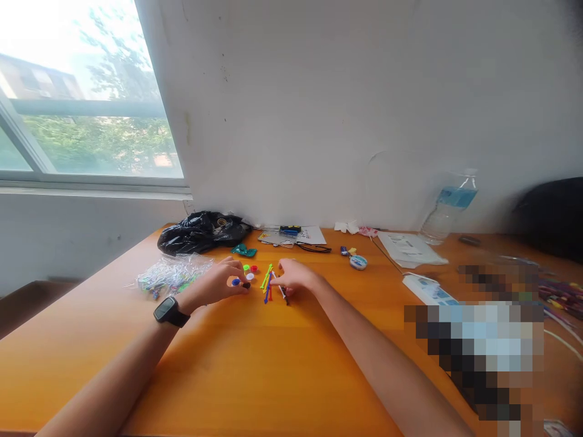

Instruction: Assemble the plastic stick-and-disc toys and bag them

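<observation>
My left hand (pixel 226 281), with a dark watch (pixel 168 311) on the wrist, rests over the table with fingers curved and thumb apart from them. Around its fingertips lie small round cap-like pieces: a blue one (pixel 235 282), a black one (pixel 246 285), a white one (pixel 250 277), a green one (pixel 246 267) and a red one (pixel 254 268). My right hand (pixel 295 276) is curled at the right side of thin plastic sticks, thumb and fingers apart. Among them are a yellow stick (pixel 265 279) and a blue stick (pixel 267 292); a dark-tipped white stick (pixel 284 295) is partly hidden below that hand.
A clear bag of small colourful pieces (pixel 170 274) lies left of my hands. Behind are a black plastic bag (pixel 200 233), a green wrapper (pixel 244 250), and papers (pixel 314 235). A round tin-like item (pixel 358 262) and a water bottle (pixel 449 209) are to the right.
</observation>
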Demonstrator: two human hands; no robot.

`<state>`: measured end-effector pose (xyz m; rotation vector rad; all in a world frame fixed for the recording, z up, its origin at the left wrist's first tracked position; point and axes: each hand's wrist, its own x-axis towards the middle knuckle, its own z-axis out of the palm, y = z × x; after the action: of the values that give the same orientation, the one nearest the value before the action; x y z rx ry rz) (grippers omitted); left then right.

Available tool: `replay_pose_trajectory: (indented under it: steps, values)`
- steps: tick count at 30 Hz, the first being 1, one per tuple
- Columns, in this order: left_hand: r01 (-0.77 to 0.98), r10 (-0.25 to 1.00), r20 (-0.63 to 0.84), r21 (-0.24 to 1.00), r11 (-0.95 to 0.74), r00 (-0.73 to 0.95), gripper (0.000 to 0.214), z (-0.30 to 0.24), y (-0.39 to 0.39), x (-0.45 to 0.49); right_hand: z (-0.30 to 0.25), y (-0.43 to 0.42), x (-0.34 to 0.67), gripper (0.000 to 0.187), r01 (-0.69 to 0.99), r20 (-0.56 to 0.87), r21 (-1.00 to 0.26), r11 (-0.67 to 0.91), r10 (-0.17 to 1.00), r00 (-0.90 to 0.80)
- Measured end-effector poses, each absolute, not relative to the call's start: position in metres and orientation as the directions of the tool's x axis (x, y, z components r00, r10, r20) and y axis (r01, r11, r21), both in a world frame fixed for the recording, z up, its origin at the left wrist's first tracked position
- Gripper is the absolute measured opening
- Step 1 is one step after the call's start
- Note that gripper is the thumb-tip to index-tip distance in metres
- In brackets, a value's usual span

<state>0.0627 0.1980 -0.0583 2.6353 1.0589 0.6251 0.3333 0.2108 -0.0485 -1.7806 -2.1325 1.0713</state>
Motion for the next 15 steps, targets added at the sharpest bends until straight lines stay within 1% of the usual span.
replay_pose_trajectory:
  steps: [1,3,6,9,12,15]
  values:
    - [0.6,0.697,0.308,0.36,-0.715,0.647,0.029,-0.059,0.198,0.063,-0.05,0.209,0.329,0.035,0.774,-0.281,-0.632,0.031,0.922,-0.267]
    - [0.598,0.691,0.336,0.347,-0.722,0.639,0.031,-0.059,0.196,0.065,-0.056,0.206,0.32,0.039,0.754,-0.175,-0.654,0.061,0.957,-0.23]
    - [0.621,0.713,0.37,0.349,-0.701,0.596,0.045,-0.057,0.193,0.066,-0.067,0.201,0.308,0.042,0.743,-0.002,-0.647,0.169,0.975,-0.223]
    - [0.683,0.781,0.313,0.378,-0.625,0.541,0.054,-0.059,0.192,0.066,-0.078,0.199,0.3,0.035,0.72,0.113,-0.637,0.276,0.957,-0.266]
    - [0.724,0.822,0.26,0.391,-0.569,0.506,0.055,-0.065,0.195,0.065,-0.085,0.201,0.296,0.028,0.71,0.182,-0.632,0.31,0.95,-0.253]
    - [0.706,0.811,0.234,0.403,-0.582,0.535,0.057,-0.071,0.199,0.063,-0.086,0.203,0.295,0.025,0.704,0.2,-0.639,0.31,0.951,-0.237]
